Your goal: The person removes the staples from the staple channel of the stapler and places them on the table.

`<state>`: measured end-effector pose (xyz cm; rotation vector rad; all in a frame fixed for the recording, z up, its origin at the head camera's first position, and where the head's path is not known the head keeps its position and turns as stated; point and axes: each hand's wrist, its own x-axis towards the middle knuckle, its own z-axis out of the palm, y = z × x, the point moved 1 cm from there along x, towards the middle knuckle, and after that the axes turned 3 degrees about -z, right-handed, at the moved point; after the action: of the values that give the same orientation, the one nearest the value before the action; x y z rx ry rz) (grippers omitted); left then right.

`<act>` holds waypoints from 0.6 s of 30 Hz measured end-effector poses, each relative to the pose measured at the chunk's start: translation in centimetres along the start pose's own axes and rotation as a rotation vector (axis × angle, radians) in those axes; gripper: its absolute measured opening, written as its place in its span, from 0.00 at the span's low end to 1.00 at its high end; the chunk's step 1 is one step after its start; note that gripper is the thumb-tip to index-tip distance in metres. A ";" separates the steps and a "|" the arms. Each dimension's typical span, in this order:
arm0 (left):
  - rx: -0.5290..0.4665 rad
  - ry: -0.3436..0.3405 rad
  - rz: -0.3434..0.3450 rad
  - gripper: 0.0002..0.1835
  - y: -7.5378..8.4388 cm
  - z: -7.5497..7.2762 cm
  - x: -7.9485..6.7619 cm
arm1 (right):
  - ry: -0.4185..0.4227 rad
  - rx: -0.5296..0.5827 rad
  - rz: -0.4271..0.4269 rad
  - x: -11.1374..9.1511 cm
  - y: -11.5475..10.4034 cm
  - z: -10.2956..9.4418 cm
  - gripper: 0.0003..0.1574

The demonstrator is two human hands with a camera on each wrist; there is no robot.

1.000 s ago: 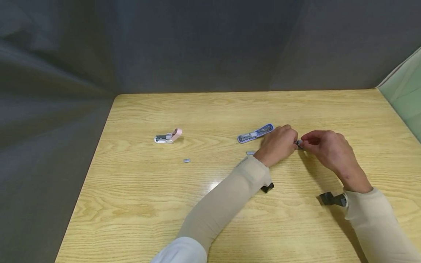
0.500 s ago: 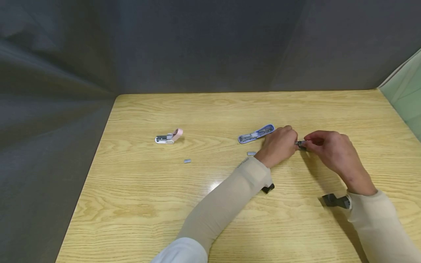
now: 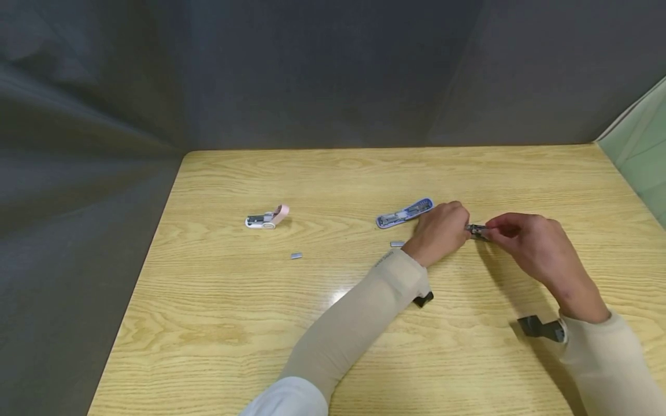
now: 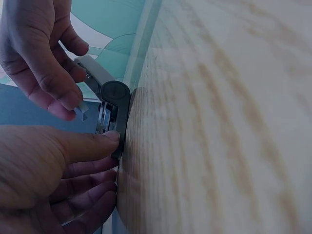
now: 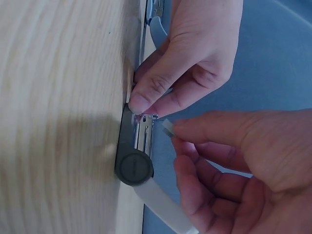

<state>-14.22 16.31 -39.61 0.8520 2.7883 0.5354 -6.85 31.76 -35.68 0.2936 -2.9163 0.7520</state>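
Note:
A dark grey stapler (image 5: 135,168) with a paler top arm lies swung open on the table, its metal staple channel exposed. My left hand (image 3: 442,228) grips one end of it between thumb and fingers, covering that end in the head view. Between the thumb and finger of my right hand (image 3: 543,251) is a short strip of staples (image 5: 168,127), held just beside the channel and apart from it in the right wrist view. Left of my left hand rests an opened blue stapler (image 3: 404,214).
Farther left on the wooden table (image 3: 208,323) stands an opened pink and white stapler (image 3: 261,219). One loose staple strip (image 3: 296,255) lies in front of it, and another strip (image 3: 397,244) lies partly behind my left wrist. A dark curtain (image 3: 333,75) borders the back.
My right hand has drawn back a little to the right and toward me, baring more of the grey stapler. The left hand has kept its place.

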 end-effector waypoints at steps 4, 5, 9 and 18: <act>0.007 -0.003 0.026 0.08 -0.1 0.0 -0.2 | -0.026 -0.006 0.002 -0.3 -0.1 0.1 0.04; 0.007 -0.006 0.033 0.07 -0.1 0.0 -0.2 | -0.030 -0.007 -0.001 -0.4 -0.1 0.2 0.04; 0.012 -0.010 0.058 0.06 -0.1 -0.1 -0.3 | -0.050 -0.004 -0.002 -0.6 -0.1 0.5 0.04; 0.037 -0.006 0.072 0.06 -0.1 -0.3 -0.3 | -0.094 -0.020 -0.053 -0.8 -0.1 1.0 0.02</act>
<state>-14.09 15.95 -39.39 0.9631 2.7791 0.4928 -6.07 31.29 -36.65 0.4138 -2.9879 0.7192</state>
